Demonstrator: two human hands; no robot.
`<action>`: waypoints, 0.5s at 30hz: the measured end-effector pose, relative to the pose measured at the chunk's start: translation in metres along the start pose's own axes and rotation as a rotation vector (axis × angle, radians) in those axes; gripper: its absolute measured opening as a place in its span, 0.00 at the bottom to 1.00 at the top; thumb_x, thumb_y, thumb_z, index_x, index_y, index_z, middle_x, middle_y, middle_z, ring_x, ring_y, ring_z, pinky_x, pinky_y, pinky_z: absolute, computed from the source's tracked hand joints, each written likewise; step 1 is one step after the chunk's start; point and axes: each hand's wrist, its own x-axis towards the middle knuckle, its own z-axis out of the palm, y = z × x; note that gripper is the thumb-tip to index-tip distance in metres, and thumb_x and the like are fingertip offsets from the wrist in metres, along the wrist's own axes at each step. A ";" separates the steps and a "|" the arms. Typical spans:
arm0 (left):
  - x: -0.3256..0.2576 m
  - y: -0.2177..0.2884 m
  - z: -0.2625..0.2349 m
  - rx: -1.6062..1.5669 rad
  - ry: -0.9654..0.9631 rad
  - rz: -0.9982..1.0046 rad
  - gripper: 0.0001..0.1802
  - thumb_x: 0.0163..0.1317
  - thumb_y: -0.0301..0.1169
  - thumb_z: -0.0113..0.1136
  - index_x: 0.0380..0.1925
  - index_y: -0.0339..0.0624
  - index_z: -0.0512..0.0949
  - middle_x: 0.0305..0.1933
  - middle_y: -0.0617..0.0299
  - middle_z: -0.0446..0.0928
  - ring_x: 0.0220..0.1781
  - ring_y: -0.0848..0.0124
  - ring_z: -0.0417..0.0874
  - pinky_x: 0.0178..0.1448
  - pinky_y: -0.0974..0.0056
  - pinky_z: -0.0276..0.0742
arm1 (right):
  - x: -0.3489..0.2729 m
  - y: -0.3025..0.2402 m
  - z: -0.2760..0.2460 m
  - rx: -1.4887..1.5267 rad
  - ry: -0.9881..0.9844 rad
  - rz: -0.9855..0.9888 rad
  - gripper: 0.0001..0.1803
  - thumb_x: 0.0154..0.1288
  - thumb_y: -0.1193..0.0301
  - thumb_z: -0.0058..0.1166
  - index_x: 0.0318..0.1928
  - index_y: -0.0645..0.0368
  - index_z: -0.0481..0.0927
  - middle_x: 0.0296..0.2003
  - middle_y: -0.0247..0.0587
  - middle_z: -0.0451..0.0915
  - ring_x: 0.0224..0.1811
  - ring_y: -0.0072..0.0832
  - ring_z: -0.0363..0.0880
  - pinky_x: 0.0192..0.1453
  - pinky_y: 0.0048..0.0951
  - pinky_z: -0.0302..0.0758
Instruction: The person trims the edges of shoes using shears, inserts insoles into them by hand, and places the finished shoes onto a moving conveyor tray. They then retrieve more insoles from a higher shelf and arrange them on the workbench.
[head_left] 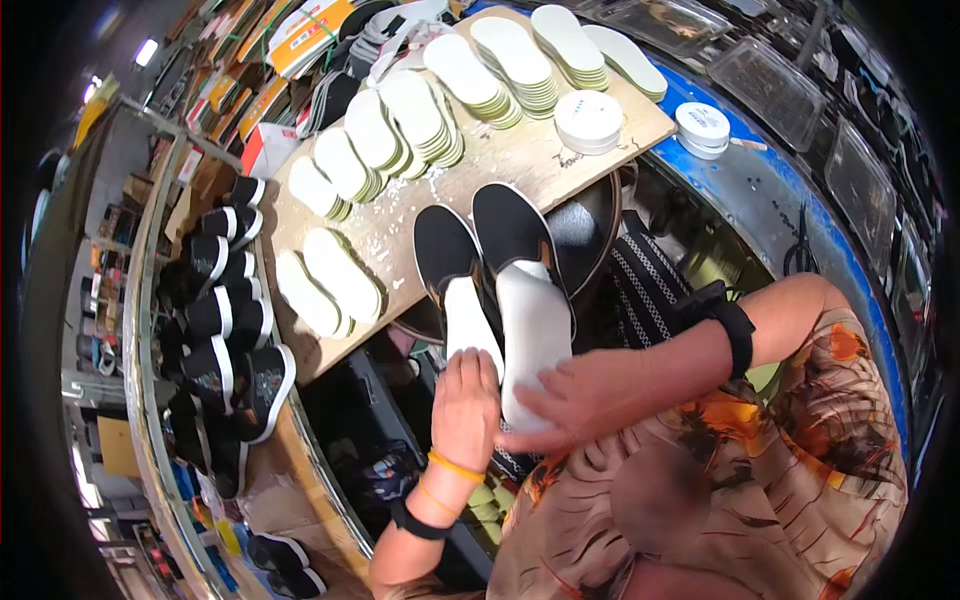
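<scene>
I see my left hand (465,395) lying flat, fingers loosely curled over the near end of the left white insole (470,320), which sticks out of the left black slip-on shoe (445,250). My right hand (580,400) is spread open, palm down, its fingers pressing the near end of the right white insole (535,335), which sits in the right black slip-on shoe (512,228). Both shoes lie side by side, toes pointing far, at the near edge of a wooden board (520,160). On that board, further off, stand rows of stacked pale insoles (400,120) with greenish edges, and towards the far right a stack of round white lids (588,122). Just right of the board, on the blue-edged metal surface (790,190), sits a round white tub (702,128). At the far left I make out flat cartons (300,30) in orange, yellow and white, and a small red and white box (265,150); their printing is too blurred to tell. Along the left, black shoes with white bands (225,320) are lined up.
</scene>
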 end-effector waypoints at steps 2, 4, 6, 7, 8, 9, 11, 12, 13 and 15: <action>-0.005 -0.002 0.012 0.043 -0.090 0.010 0.22 0.52 0.25 0.47 0.49 0.28 0.67 0.50 0.48 0.69 0.55 0.55 0.69 0.57 0.59 0.66 | -0.012 0.002 0.004 0.032 -0.036 -0.026 0.24 0.51 0.67 0.44 0.52 0.56 0.67 0.23 0.31 0.69 0.19 0.21 0.68 0.19 0.20 0.62; -0.006 -0.005 0.021 0.063 -0.027 0.061 0.21 0.52 0.25 0.47 0.48 0.28 0.67 0.48 0.49 0.69 0.54 0.56 0.70 0.56 0.59 0.66 | -0.026 0.007 0.009 0.130 -0.021 -0.033 0.23 0.52 0.67 0.44 0.52 0.55 0.67 0.21 0.30 0.69 0.18 0.21 0.69 0.18 0.21 0.62; 0.000 -0.011 0.027 0.104 0.066 0.072 0.19 0.52 0.24 0.46 0.46 0.29 0.68 0.47 0.49 0.70 0.52 0.57 0.71 0.56 0.60 0.67 | -0.036 0.027 0.025 0.119 -0.108 -0.005 0.19 0.54 0.68 0.44 0.48 0.55 0.68 0.22 0.32 0.71 0.20 0.26 0.71 0.20 0.25 0.65; 0.006 -0.016 0.029 0.135 0.035 0.031 0.19 0.52 0.24 0.46 0.46 0.29 0.68 0.47 0.49 0.70 0.51 0.58 0.71 0.55 0.61 0.67 | -0.040 0.034 0.033 0.078 -0.143 0.025 0.18 0.54 0.68 0.44 0.47 0.55 0.68 0.22 0.32 0.71 0.21 0.27 0.72 0.23 0.25 0.66; 0.013 -0.021 0.031 0.150 0.023 0.045 0.18 0.52 0.25 0.46 0.45 0.30 0.69 0.45 0.49 0.71 0.51 0.58 0.71 0.55 0.63 0.68 | -0.045 0.040 0.039 0.026 -0.266 0.058 0.17 0.53 0.68 0.44 0.45 0.56 0.69 0.22 0.33 0.71 0.21 0.28 0.72 0.25 0.26 0.67; 0.016 -0.022 0.030 0.076 0.031 0.070 0.18 0.52 0.24 0.46 0.45 0.30 0.69 0.44 0.49 0.71 0.49 0.57 0.73 0.53 0.61 0.69 | -0.050 0.042 0.042 0.021 -0.181 0.060 0.17 0.53 0.68 0.44 0.45 0.56 0.69 0.22 0.33 0.71 0.21 0.28 0.72 0.25 0.26 0.67; 0.025 -0.026 0.030 -0.001 0.016 0.083 0.18 0.53 0.23 0.45 0.45 0.31 0.69 0.44 0.48 0.72 0.46 0.56 0.74 0.51 0.60 0.71 | -0.057 0.042 0.049 0.107 -0.134 0.038 0.13 0.53 0.68 0.44 0.40 0.57 0.69 0.23 0.33 0.71 0.25 0.28 0.73 0.29 0.27 0.68; 0.030 -0.028 0.029 0.040 -0.013 0.067 0.17 0.53 0.23 0.45 0.44 0.32 0.70 0.41 0.49 0.73 0.43 0.57 0.75 0.48 0.59 0.72 | -0.058 0.049 0.054 0.068 -0.066 0.077 0.08 0.51 0.68 0.46 0.33 0.56 0.70 0.24 0.33 0.71 0.26 0.28 0.72 0.31 0.27 0.67; 0.038 -0.030 0.029 0.090 -0.103 0.054 0.16 0.53 0.24 0.45 0.43 0.34 0.71 0.39 0.51 0.74 0.39 0.57 0.77 0.45 0.59 0.73 | -0.057 0.061 0.060 0.040 -0.156 0.140 0.07 0.51 0.68 0.47 0.30 0.56 0.71 0.24 0.33 0.71 0.27 0.29 0.73 0.32 0.28 0.66; 0.052 -0.038 0.025 0.078 -0.050 0.051 0.13 0.52 0.26 0.48 0.38 0.39 0.75 0.35 0.55 0.75 0.34 0.60 0.78 0.39 0.60 0.73 | -0.050 0.065 0.071 0.044 -0.407 0.254 0.06 0.49 0.67 0.48 0.26 0.56 0.73 0.28 0.36 0.74 0.30 0.28 0.74 0.40 0.28 0.66</action>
